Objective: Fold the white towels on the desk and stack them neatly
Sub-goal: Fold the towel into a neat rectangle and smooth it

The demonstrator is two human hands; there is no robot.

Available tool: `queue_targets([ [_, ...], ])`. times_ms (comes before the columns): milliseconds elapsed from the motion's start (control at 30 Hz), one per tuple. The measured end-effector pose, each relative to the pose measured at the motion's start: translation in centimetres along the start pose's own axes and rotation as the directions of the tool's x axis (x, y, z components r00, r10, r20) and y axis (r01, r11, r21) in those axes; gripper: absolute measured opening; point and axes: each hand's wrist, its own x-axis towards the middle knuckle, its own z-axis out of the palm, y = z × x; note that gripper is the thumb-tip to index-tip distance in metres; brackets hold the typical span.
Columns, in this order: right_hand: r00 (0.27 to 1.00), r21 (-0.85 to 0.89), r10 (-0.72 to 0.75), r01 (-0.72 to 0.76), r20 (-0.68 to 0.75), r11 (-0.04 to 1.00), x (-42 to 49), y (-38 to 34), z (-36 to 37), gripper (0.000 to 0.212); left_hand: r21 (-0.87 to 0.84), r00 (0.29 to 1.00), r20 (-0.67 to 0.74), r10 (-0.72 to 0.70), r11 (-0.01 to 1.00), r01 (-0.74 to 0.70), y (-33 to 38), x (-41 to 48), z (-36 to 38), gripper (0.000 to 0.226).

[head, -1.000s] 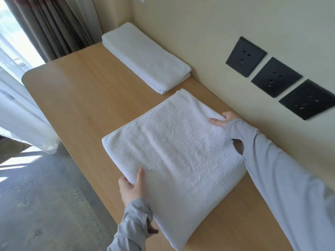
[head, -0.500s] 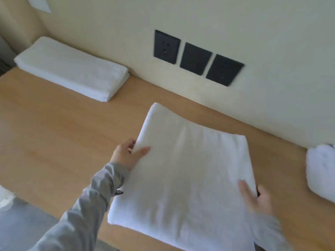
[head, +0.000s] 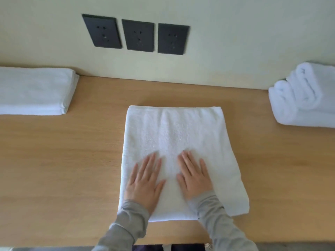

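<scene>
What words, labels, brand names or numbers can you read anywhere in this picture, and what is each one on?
No text can be read anywhere.
Black wall sockets: pin holes only, no lettering visible.
Middle towel under the left hand and right hand, folded stack at left, bundled towels at right: plain white, no tag or logo showing.
Desk: wood grain only, no marks.

No writing, label, brand, number or sign can be read. The three black socket plates [head: 137, 36] on the wall beyond the fingers [head: 151, 163] show only pin holes. The white towel [head: 174, 127] under the fingers shows plain cloth with no legible tag.
</scene>
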Motion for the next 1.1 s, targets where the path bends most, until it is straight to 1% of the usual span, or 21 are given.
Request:
queue_targets([
  [67, 0.999, -0.057, 0.034, -0.036, -0.028, 0.998, -1.2, 3.8, 0.7, 0.057, 0.064, 1.0, -0.028, -0.01, 0.998, 0.012, -2.7, -0.5, 0.4, 0.062],
  [133, 0.995, -0.097, 0.092, -0.094, -0.026, 0.991, -2.3, 7.1, 0.6, 0.058, 0.081, 1.0, -0.003, -0.026, 0.996, 0.026, -4.3, -0.5, 0.5, 0.063],
  [167, 0.993, -0.096, 0.114, -0.114, -0.001, 0.989, -2.7, 8.2, 0.2, 0.058, 0.072, 0.999, 0.011, -0.03, 0.997, 0.029, -4.5, -0.5, 0.5, 0.063],
  [233, 0.989, -0.078, 0.137, -0.132, 0.056, 0.988, -3.1, 9.4, -0.4, 0.06, 0.05, 0.998, 0.043, -0.043, 0.998, 0.041, -4.5, -0.5, 0.7, 0.065],
  [333, 0.981, -0.054, 0.172, -0.167, 0.087, 0.984, -3.3, 9.8, -1.1, 0.06, 0.038, 0.998, 0.039, -0.054, 0.998, 0.053, -4.0, -0.6, -0.1, 0.072],
  [400, 0.986, -0.081, 0.124, -0.115, 0.109, 0.99, -3.8, 9.3, -1.6, 0.068, 0.037, 0.999, 0.027, -0.027, 0.999, 0.026, -3.5, -1.2, -1.3, 0.079],
  [467, 0.993, -0.076, -0.002, 0.011, 0.115, 0.997, -5.0, 8.8, -2.1, 0.082, 0.04, 0.996, 0.051, 0.078, 0.996, -0.08, -3.0, -2.5, -2.2, 0.08],
  [533, 0.981, -0.108, -0.137, 0.153, 0.138, 0.982, -6.7, 8.5, -2.4, 0.089, 0.042, 0.977, 0.1, 0.19, 0.98, -0.195, -2.9, -4.2, -2.0, 0.083],
  [600, 0.957, -0.181, -0.203, 0.241, 0.205, 0.954, -7.7, 8.7, -2.7, 0.1, 0.048, 0.957, 0.167, 0.239, 0.967, -0.25, -3.5, -5.6, -1.5, 0.1],
  [667, 0.939, -0.227, -0.226, 0.286, 0.259, 0.931, -7.9, 9.2, -3.1, 0.109, 0.059, 0.941, 0.247, 0.232, 0.965, -0.254, -4.2, -6.0, -1.3, 0.121],
  [733, 0.93, -0.262, -0.247, 0.318, 0.271, 0.911, -7.6, 9.9, -3.4, 0.115, 0.032, 0.934, 0.264, 0.24, 0.966, -0.258, -4.5, -5.8, -1.7, 0.13],
  [833, 0.931, -0.282, -0.27, 0.335, 0.247, 0.899, -7.3, 10.4, -3.4, 0.118, 0.005, 0.94, 0.2, 0.277, 0.959, -0.284, -4.6, -5.6, -1.7, 0.128],
  [967, 0.925, -0.258, -0.325, 0.369, 0.197, 0.893, -7.4, 10.7, -3.3, 0.115, 0.07, 0.934, 0.119, 0.336, 0.936, -0.345, -4.8, -5.3, -1.8, 0.121],
  [1033, 0.92, -0.251, -0.363, 0.39, 0.147, 0.886, -7.4, 11.3, -3.4, 0.107, 0.07, 0.93, 0.056, 0.362, 0.928, -0.366, -5.0, -5.0, -2.2, 0.114],
  [1100, 0.927, -0.217, -0.36, 0.374, 0.103, 0.902, -7.6, 11.7, -3.7, 0.094, 0.034, 0.924, -0.046, 0.38, 0.925, -0.378, -5.1, -4.8, -2.9, 0.099],
])
